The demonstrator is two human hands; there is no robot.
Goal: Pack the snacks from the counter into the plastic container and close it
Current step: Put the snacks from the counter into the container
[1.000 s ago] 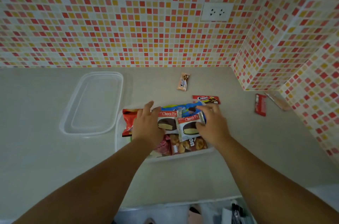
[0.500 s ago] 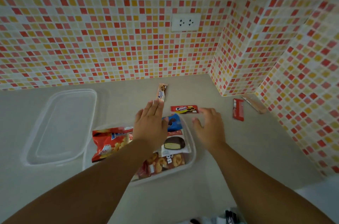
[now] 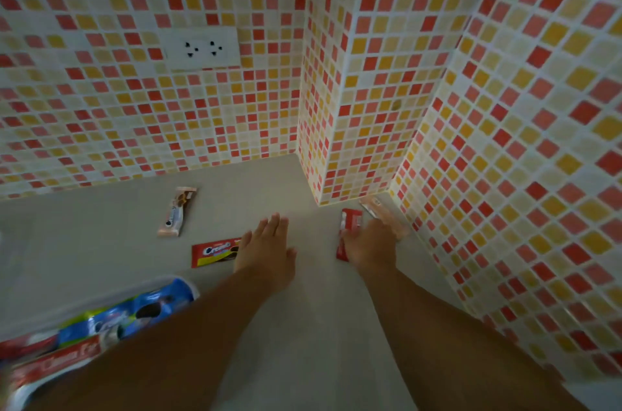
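Red, shiny snack packet (image 3: 348, 232) lies on the grey worktop (image 3: 313, 309) near the tiled corner, under the right hand (image 3: 370, 247); its grip cannot be told. Left hand (image 3: 266, 250), fingers spread flat, covers another red packet's (image 3: 213, 254) end. Plastic container (image 3: 183, 281) sits bottom left, full.

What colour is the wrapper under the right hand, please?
Red wrapper, beneath the right hand; head view.

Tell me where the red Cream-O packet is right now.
In the head view, the red Cream-O packet lies flat on the counter, left of centre, partly under the left hand, just beyond the container.
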